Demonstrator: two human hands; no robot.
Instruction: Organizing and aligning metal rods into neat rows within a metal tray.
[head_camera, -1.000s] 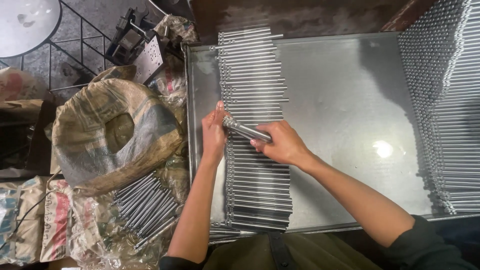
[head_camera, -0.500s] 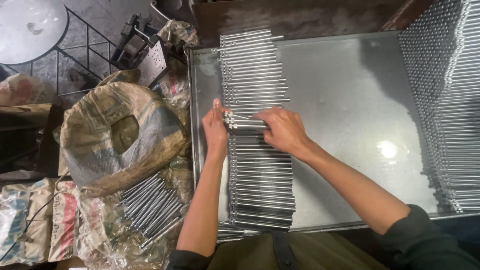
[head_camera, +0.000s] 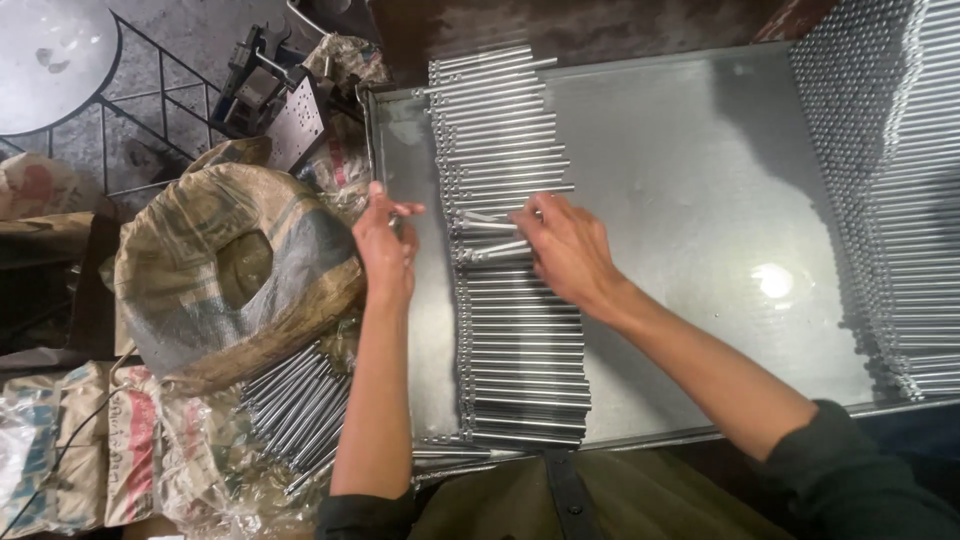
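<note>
Loosely, rods (head_camera: 490, 240) under right fingers (head_camera: 530, 225) (touching)

The rods (head_camera: 520, 340) are bright silver, laid as parallel stripes on a dull grey metal tray (head_camera: 690, 180). The woven sack (head_camera: 235, 275) is tan with faded blue print. The sleeve (head_camera: 860, 470) is dark green.

Pretty dim workshop corner: a shiny sheet-metal desk (head_camera: 700, 180) catches one bright glare spot from overhead light. Left of it there's grey concrete floor (head_camera: 190, 40), a round grey metal stool (head_camera: 50, 60) and a black wire rack (head_camera: 150, 130).
</note>
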